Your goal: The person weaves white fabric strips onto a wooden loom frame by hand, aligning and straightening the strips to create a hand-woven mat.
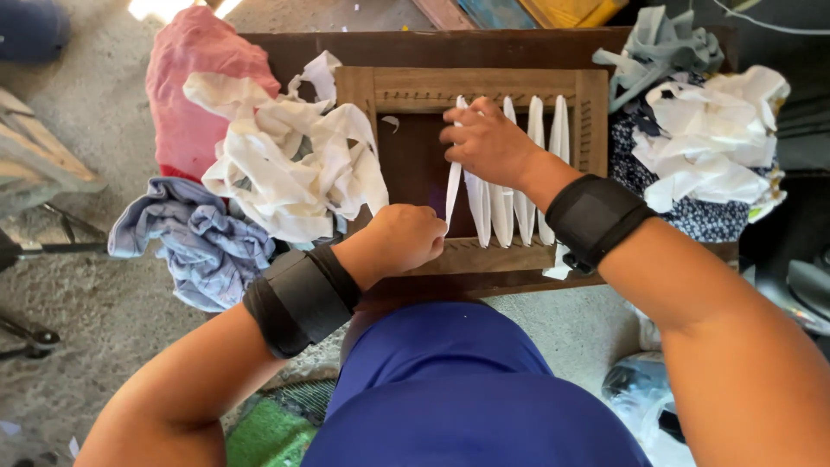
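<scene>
Nearest, the left hand (406, 238) pinches the lower end of a white cloth strip (453, 186) at the wooden frame (484, 86), and farther off the right hand (486, 138), fingers curled, seats its top; tensioning seems next.

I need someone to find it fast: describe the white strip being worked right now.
Start at the wooden frame on the dark board. White strips span it. The leftmost strip runs between the right hand and left hand; unlike its neighbours, it borders the frame's bare half.
</scene>
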